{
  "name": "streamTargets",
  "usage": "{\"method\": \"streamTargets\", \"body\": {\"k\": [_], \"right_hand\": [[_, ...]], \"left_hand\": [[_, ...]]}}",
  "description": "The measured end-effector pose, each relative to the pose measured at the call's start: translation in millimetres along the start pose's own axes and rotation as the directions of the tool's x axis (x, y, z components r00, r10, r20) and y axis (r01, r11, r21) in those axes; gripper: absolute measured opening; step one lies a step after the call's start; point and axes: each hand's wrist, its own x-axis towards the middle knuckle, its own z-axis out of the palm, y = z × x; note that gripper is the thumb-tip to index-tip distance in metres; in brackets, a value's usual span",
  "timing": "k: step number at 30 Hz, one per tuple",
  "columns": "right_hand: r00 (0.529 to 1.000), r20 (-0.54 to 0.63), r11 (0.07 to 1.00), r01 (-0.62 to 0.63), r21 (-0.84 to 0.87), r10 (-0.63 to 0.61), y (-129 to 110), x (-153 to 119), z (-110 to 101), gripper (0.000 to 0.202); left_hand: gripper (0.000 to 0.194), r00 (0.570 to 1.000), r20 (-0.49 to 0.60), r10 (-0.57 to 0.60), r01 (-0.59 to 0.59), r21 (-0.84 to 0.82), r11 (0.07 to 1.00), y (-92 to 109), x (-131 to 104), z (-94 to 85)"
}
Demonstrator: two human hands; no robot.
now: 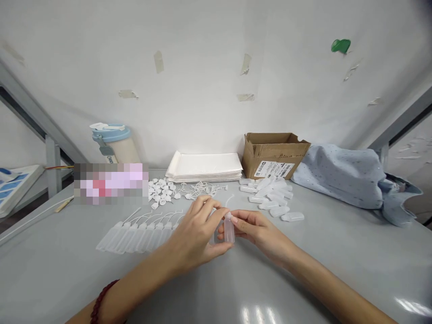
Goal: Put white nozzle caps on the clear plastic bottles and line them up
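Observation:
A small translucent plastic bottle (229, 231) with a white top stands upright between my two hands. My left hand (202, 229) grips it from the left, its thumb near the base and fingers by the top. On the other side my right hand (251, 227) pinches the bottle near its neck. A thin white cord rises from the top. Left of my hands lies a row of similar bottles (137, 236) with white cords at their tops. Beyond them are a pile of white caps (162, 191) and a tangle of white cords (200, 190). Loose bottles (275, 194) without cords lie at right.
A stack of white envelopes (207, 166) and an open cardboard box (270, 164) stand against the wall. Pale blue cloth (347, 175) is bunched at right. Back left, a blue-lidded jug (118, 144) rises behind a blurred-out item (113, 182).

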Motion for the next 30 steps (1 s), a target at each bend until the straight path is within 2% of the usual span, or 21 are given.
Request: {"method": "streamTargets", "body": {"k": [3,6,9,13,18,30], "right_hand": [[0.998,-0.067,0.996,-0.027,-0.087,0.022,1.9,1.7,-0.3,0.034],[0.969,-0.247,0.995,-0.029,-0.092,0.005,6.5,5.3,-4.8,0.031],[0.941,-0.336,0.997,-0.004,-0.081,-0.023,7.9,7.5,-9.8,0.031],[0.927,-0.367,0.990,0.023,-0.140,-0.074,3.8,6.0,-12.4,0.028],[0.919,-0.379,0.981,0.040,-0.191,-0.111,1.4,4.2,-14.1,0.027],[0.935,-0.349,0.962,-0.040,-0.271,-0.059,2.2,4.8,-11.5,0.023]], "left_hand": [[0.037,0.999,0.026,-0.027,0.027,0.022,0.999,-0.7,0.1,-4.9],[0.044,0.991,0.123,-0.050,0.044,0.048,0.998,-2.7,-0.3,-8.2],[0.044,0.973,0.221,-0.065,0.048,0.079,0.996,-3.0,-0.6,-9.5],[0.038,0.951,0.294,-0.101,0.069,0.119,0.990,-0.7,-1.9,-9.1],[0.035,0.942,0.310,-0.129,0.092,0.132,0.987,-1.1,-4.3,-6.9],[0.033,0.927,0.344,-0.151,0.123,0.101,0.987,0.0,-6.3,-7.0]]}}
